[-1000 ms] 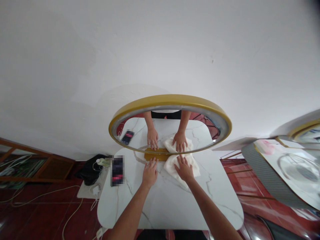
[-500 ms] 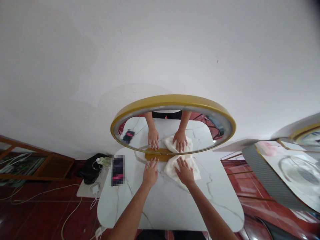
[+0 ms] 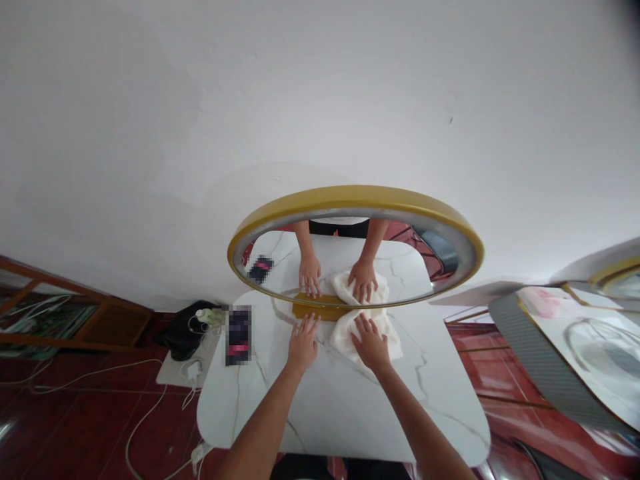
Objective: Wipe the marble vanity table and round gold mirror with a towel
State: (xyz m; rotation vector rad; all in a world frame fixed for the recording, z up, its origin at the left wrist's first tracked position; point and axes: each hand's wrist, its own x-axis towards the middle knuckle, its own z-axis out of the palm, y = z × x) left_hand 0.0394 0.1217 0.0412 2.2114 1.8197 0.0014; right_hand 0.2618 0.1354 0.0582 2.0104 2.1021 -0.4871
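A round mirror [image 3: 330, 253] with a gold rim stands on a gold base [image 3: 315, 312] upon the white marbled table [image 3: 345, 420]. My left hand [image 3: 303, 340] lies with fingers stretched out, its fingertips at the front edge of the base. Under my right hand [image 3: 372, 341] is a crumpled white cloth [image 3: 341, 337]; that hand rests flat on it with its fingers spread. Both hands and the cloth are reflected in the glass. The cloth's far edge reaches the foot of the mirror, and part of it is hidden beneath my palm.
A phone [image 3: 239, 335], blurred out, lies at the table's left. Beyond it are a black bag [image 3: 181, 331], a small bottle [image 3: 206, 316] and cables on the floor. A wooden shelf [image 3: 115, 320] stands far left. Another table [image 3: 555, 340] with a mirror is at the right, and a white wall [image 3: 320, 93] behind.
The view has shifted a little, and the mirror appears slightly farther right and turned. Both hands keep nearly the same places, the right one still on the cloth.
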